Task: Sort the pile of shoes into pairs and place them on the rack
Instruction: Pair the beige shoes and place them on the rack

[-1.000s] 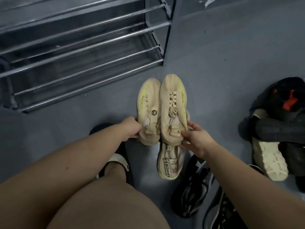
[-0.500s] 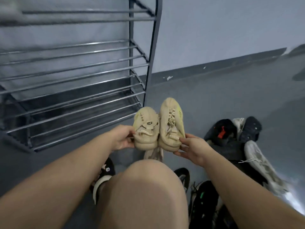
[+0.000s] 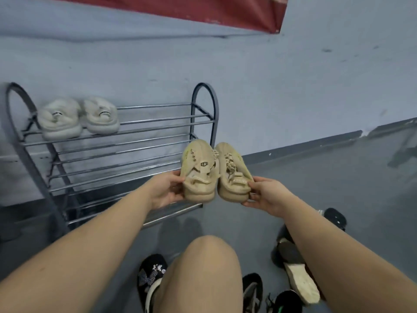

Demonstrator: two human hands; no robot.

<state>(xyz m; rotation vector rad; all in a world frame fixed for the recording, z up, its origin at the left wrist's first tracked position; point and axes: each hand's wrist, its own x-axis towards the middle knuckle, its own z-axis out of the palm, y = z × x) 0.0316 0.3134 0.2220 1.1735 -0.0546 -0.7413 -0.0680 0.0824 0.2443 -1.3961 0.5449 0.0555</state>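
Observation:
I hold a pair of beige knit sneakers side by side in the air, heels toward me. My left hand grips the heel of the left beige sneaker. My right hand grips the heel of the right beige sneaker. Both shoes hover in front of the right end of the metal shoe rack, about level with its middle shelves. A pair of pale grey-white shoes sits on the rack's top shelf at the left.
Dark shoes lie on the grey floor at the lower right: a black shoe with a cream sole, a black one farther right, others near the bottom edge. My knee and black slipper are below. Grey wall behind.
Both hands have lifted the beige pair from near the floor up toward the rack. My view has tilted up, so the rack's top shelf and its pale shoes now show.

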